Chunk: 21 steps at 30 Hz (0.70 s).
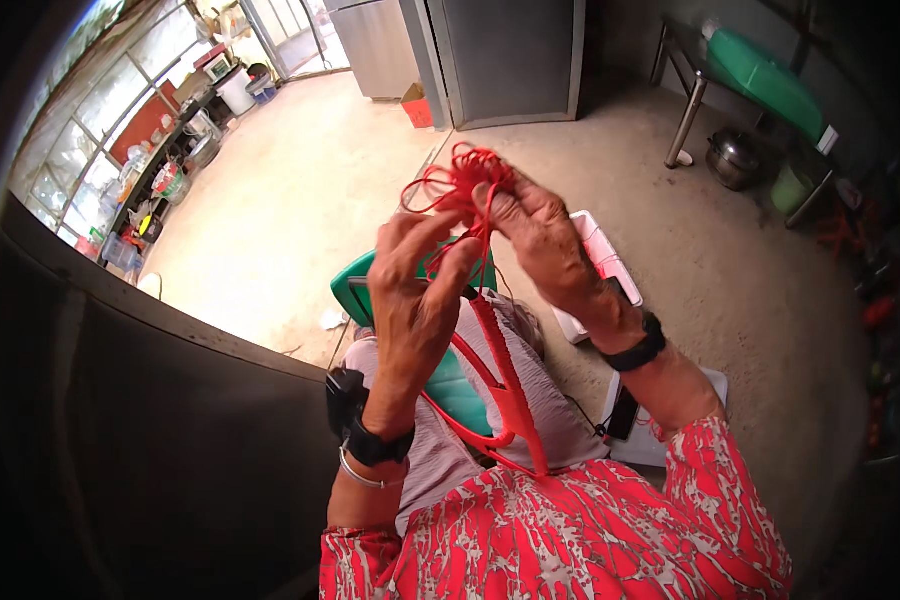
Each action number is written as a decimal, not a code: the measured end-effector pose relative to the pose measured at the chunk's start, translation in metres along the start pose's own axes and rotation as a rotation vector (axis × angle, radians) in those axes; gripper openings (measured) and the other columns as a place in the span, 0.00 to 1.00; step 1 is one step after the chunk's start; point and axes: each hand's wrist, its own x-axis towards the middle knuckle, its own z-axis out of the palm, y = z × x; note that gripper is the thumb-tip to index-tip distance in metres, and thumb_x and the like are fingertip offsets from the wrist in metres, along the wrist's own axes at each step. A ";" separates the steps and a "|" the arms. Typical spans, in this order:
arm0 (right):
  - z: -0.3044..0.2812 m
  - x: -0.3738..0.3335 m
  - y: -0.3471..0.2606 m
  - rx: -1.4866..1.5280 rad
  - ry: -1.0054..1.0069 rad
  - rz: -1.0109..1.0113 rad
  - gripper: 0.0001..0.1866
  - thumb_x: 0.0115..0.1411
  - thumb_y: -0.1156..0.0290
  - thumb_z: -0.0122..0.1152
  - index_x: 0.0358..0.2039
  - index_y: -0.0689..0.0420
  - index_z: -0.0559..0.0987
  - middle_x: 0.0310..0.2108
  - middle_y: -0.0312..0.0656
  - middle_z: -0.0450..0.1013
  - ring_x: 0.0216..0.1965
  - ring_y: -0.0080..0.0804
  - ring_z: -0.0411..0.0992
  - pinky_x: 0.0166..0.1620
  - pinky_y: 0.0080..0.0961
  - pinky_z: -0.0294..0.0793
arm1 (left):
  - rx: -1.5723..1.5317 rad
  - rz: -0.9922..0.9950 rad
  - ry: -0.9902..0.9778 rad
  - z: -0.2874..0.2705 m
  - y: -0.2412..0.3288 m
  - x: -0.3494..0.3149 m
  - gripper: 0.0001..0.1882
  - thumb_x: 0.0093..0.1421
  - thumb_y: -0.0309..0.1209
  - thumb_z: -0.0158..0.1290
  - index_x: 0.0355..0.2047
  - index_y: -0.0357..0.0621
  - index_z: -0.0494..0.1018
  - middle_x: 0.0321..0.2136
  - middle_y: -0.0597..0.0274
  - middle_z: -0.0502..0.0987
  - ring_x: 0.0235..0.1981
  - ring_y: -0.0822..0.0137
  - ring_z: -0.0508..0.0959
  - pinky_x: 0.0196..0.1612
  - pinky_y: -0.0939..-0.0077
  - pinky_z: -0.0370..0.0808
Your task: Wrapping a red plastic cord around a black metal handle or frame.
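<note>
Right hand (545, 235) pinches your red cord (473, 168), probably keeping loops bunched; left hand (410, 285) alongside, grip unclear.

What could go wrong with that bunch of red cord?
The many loose loops of the red cord, bunched at the right hand, might tangle. Strands hanging beside the left hand could perhaps snag on the red frame-like piece below.
</note>
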 end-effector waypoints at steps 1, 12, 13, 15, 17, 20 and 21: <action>-0.003 0.006 -0.002 0.104 -0.018 0.030 0.16 0.67 0.69 0.46 0.51 0.63 0.70 0.40 0.41 0.75 0.40 0.26 0.74 0.46 0.20 0.73 | 0.002 -0.036 0.172 -0.002 0.005 -0.006 0.06 0.55 0.27 0.56 0.31 0.35 0.76 0.26 0.60 0.72 0.30 0.68 0.72 0.33 0.75 0.69; -0.012 0.016 -0.065 -0.139 -0.333 0.173 0.18 0.65 0.65 0.50 0.51 0.62 0.69 0.26 0.31 0.71 0.23 0.12 0.65 0.28 0.13 0.69 | -1.228 -0.801 0.009 0.014 0.007 -0.061 0.13 0.63 0.30 0.48 0.42 0.29 0.68 0.35 0.48 0.77 0.34 0.61 0.79 0.44 0.69 0.76; -0.013 0.016 -0.067 -0.165 -0.407 0.243 0.19 0.64 0.64 0.53 0.52 0.61 0.69 0.27 0.32 0.72 0.23 0.12 0.65 0.28 0.12 0.69 | -1.292 -0.743 -0.017 0.015 0.005 -0.059 0.14 0.63 0.30 0.48 0.43 0.29 0.67 0.36 0.48 0.76 0.36 0.59 0.78 0.47 0.67 0.74; -0.016 0.020 -0.080 -0.415 -0.527 0.383 0.25 0.58 0.65 0.60 0.54 0.59 0.68 0.30 0.33 0.74 0.26 0.12 0.68 0.30 0.13 0.70 | -1.371 -0.740 -0.013 0.019 -0.011 -0.063 0.15 0.63 0.31 0.48 0.44 0.30 0.66 0.35 0.48 0.76 0.34 0.60 0.78 0.45 0.68 0.74; -0.038 0.026 -0.081 -0.466 -0.540 0.334 0.30 0.53 0.68 0.64 0.56 0.57 0.67 0.32 0.33 0.74 0.33 0.18 0.71 0.37 0.16 0.73 | -1.449 -0.754 -0.014 0.022 -0.016 -0.066 0.16 0.63 0.31 0.49 0.47 0.32 0.64 0.34 0.48 0.76 0.31 0.61 0.78 0.40 0.72 0.74; -0.076 0.030 -0.113 -0.630 -0.415 0.249 0.33 0.49 0.73 0.67 0.56 0.57 0.67 0.37 0.35 0.73 0.39 0.19 0.71 0.46 0.17 0.71 | -1.555 -0.748 0.007 0.023 -0.010 -0.066 0.16 0.63 0.31 0.48 0.46 0.32 0.65 0.34 0.49 0.76 0.31 0.61 0.78 0.38 0.73 0.75; -0.088 0.032 -0.119 -0.776 -0.341 0.221 0.33 0.48 0.77 0.64 0.56 0.57 0.66 0.39 0.36 0.72 0.39 0.18 0.70 0.45 0.17 0.72 | -1.549 -0.740 0.002 0.022 -0.010 -0.066 0.14 0.64 0.31 0.48 0.44 0.33 0.66 0.34 0.49 0.76 0.30 0.62 0.78 0.37 0.73 0.75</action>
